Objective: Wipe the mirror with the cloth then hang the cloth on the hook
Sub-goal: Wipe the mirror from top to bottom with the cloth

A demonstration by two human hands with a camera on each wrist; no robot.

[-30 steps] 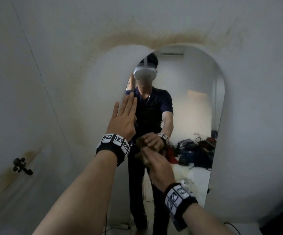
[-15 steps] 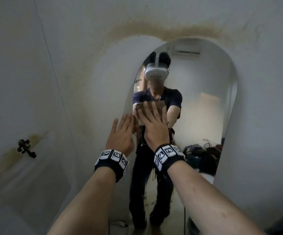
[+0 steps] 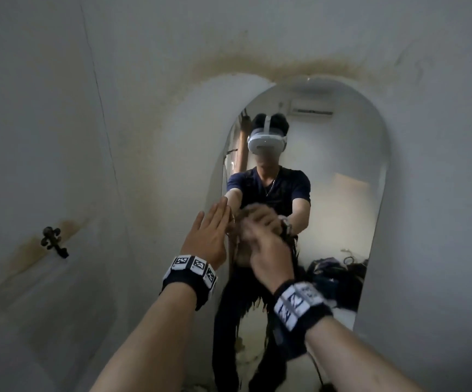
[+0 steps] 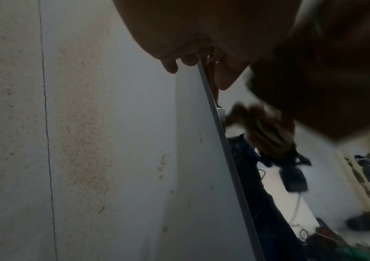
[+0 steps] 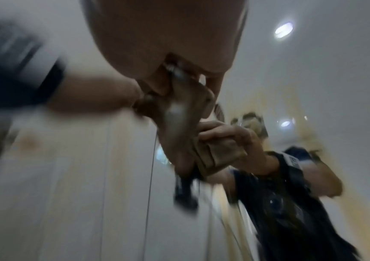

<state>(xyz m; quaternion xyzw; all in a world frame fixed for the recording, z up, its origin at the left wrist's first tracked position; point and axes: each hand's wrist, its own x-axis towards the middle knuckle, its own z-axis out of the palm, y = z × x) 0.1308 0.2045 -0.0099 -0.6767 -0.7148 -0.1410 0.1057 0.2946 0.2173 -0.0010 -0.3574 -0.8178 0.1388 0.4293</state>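
- The right hand (image 3: 266, 250) presses a brown cloth (image 5: 179, 127) against the glass of the mirror (image 3: 342, 193); its grip is curled round the cloth, which is bunched between fingers and glass, as the right wrist view shows, though that view is blurred
- In the head view the cloth (image 3: 243, 222) peeks out only a little past the right hand's knuckles, at about the chest height of the reflected person; the hand itself is smeared by motion
- The left hand (image 3: 209, 236) lies flat, fingers straight and together, at the mirror's left edge; its grip holds nothing; the left wrist view shows the fingertips (image 4: 170, 67) touching the thin pale edge of the mirror (image 4: 224, 150) where it meets the wall (image 4: 79, 141)
- The mirror is tall with an arched top and stands against a white wall (image 3: 144, 80) marked with brownish stains round the arch
- A dark metal hook (image 3: 53, 241) is fixed to the wall well to the left of the mirror, below the level of the hands; nothing hangs on it
- Both wrists wear black bands (image 3: 189, 275) with square black-and-white markers
- The glass reflects a person in a dark top with a white headset, and a heap of dark things on the floor behind
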